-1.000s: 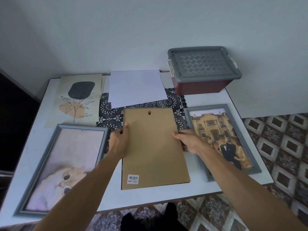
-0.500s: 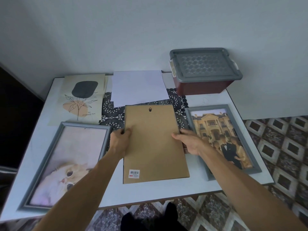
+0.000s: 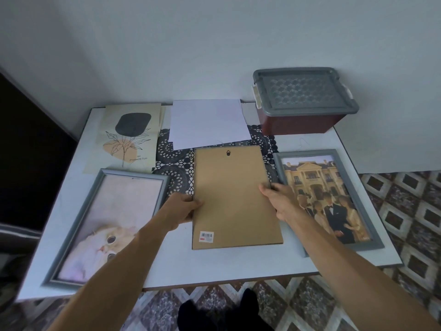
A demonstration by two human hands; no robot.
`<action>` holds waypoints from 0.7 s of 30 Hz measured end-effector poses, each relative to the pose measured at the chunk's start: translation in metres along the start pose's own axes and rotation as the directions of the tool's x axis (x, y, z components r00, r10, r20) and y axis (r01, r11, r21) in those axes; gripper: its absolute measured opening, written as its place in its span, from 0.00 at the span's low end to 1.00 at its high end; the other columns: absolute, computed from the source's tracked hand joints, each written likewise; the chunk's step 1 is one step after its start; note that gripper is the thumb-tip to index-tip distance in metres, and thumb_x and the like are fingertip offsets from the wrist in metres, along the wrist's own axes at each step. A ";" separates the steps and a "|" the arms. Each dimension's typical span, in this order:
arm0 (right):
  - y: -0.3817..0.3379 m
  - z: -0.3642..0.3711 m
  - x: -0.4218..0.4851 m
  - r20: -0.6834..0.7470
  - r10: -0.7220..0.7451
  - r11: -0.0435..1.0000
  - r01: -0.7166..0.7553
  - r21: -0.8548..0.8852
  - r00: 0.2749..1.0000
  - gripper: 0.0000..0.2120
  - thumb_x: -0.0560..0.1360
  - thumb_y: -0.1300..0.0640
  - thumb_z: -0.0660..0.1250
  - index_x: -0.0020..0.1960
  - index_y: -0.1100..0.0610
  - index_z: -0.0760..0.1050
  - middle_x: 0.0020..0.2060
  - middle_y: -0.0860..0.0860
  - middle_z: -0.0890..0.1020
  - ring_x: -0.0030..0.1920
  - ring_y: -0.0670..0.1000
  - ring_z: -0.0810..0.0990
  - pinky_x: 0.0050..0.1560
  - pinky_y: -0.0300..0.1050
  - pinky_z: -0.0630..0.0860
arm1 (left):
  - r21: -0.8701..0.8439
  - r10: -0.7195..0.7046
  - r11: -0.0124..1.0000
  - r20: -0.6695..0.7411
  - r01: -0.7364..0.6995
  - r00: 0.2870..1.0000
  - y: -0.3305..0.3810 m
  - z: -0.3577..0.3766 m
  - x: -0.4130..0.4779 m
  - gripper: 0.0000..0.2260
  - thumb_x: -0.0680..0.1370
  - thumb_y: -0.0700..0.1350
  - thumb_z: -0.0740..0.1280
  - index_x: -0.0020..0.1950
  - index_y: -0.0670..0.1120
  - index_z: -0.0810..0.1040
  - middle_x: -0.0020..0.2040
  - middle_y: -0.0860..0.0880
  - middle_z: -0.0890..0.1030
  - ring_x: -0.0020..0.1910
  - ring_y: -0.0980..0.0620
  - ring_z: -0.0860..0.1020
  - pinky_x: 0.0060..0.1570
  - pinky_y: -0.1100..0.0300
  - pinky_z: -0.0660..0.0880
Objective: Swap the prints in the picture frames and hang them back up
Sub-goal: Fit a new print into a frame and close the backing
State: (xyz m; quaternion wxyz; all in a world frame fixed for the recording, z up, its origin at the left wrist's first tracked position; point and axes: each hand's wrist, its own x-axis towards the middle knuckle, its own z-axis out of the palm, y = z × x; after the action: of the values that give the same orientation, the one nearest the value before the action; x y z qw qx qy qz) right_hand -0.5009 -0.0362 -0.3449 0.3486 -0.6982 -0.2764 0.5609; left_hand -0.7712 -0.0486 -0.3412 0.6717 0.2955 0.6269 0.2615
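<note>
A brown backing board (image 3: 235, 197) with a hanger notch and a barcode sticker lies face down in the middle of the white table (image 3: 214, 266). My left hand (image 3: 177, 211) grips its left edge and my right hand (image 3: 278, 201) grips its right edge. A grey frame with a cat print (image 3: 105, 225) lies at the left. At the right lies a grey frame with a print of people before a building (image 3: 327, 199). A loose plant print (image 3: 130, 137) and a white sheet (image 3: 207, 123) lie at the back.
A grey-lidded dark red box (image 3: 303, 101) stands at the back right against the wall. A black lace mat (image 3: 176, 161) lies under the board and the sheet. Patterned floor tiles (image 3: 410, 211) show to the right and in front of the table.
The view has shifted slightly. My hands have stayed at the board's two side edges, and the board seems to have barely moved on the table.
</note>
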 end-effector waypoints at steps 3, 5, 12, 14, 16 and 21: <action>-0.006 0.003 -0.004 0.005 -0.020 1.000 0.020 -0.020 1.000 0.05 0.76 0.52 0.72 0.48 0.53 0.80 0.52 0.55 0.84 0.58 0.57 0.81 0.65 0.57 0.75 | 0.029 0.037 0.999 -0.056 -0.036 0.998 -0.003 0.005 0.003 0.08 0.80 0.38 0.68 0.54 0.34 0.79 0.49 0.42 0.84 0.45 0.48 0.82 0.40 0.60 0.82; -0.009 0.001 -0.006 0.040 0.041 0.999 -0.040 -0.020 0.998 0.19 0.78 0.48 0.69 0.65 0.55 0.76 0.65 0.55 0.78 0.67 0.56 0.74 0.71 0.55 0.68 | 0.013 0.061 0.998 -0.091 -0.060 0.994 -0.003 0.006 0.005 0.07 0.80 0.40 0.68 0.54 0.36 0.80 0.47 0.43 0.84 0.44 0.49 0.82 0.40 0.58 0.81; -0.006 -0.011 -0.010 0.201 0.141 0.990 -0.134 -0.049 0.969 0.14 0.75 0.67 0.71 0.60 0.63 0.76 0.52 0.56 0.83 0.50 0.52 0.81 0.54 0.53 0.79 | -0.004 0.089 0.996 -0.146 -0.091 0.985 -0.005 0.000 0.005 0.08 0.79 0.44 0.69 0.52 0.40 0.81 0.47 0.44 0.84 0.44 0.48 0.82 0.46 0.52 0.81; -0.004 -0.009 -0.013 0.201 0.118 0.993 -0.115 -0.030 0.972 0.05 0.75 0.68 0.70 0.48 0.60 0.79 0.44 0.54 0.83 0.42 0.50 0.81 0.40 0.44 0.78 | 0.154 0.089 0.986 -0.115 -0.070 0.989 -0.005 0.000 0.005 0.09 0.78 0.46 0.71 0.52 0.41 0.80 0.46 0.46 0.84 0.44 0.50 0.83 0.44 0.54 0.81; 0.000 -0.008 -0.013 0.198 0.118 0.992 -0.123 0.013 0.973 0.05 0.74 0.69 0.72 0.45 0.60 0.80 0.41 0.53 0.84 0.40 0.50 0.83 0.37 0.43 0.78 | 0.275 0.114 0.959 -0.132 -0.074 0.985 -0.006 -0.001 0.006 0.10 0.76 0.46 0.72 0.54 0.42 0.80 0.48 0.47 0.84 0.47 0.48 0.83 0.43 0.55 0.81; 0.004 -0.003 -0.013 0.155 0.113 0.992 -0.119 0.029 0.981 0.04 0.73 0.64 0.74 0.47 0.58 0.81 0.46 0.57 0.86 0.39 0.49 0.84 0.38 0.43 0.79 | 0.221 0.153 0.969 -0.194 -0.108 0.969 -0.010 -0.001 0.008 0.10 0.76 0.43 0.73 0.55 0.40 0.81 0.50 0.45 0.84 0.49 0.47 0.83 0.46 0.54 0.80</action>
State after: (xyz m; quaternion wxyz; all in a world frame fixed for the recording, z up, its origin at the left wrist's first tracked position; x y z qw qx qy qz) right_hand -0.5011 -0.0495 -0.3400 0.3064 -0.6611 -0.2505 0.6374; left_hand -0.7717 -0.0496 -0.3539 0.5485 0.3762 0.6972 0.2676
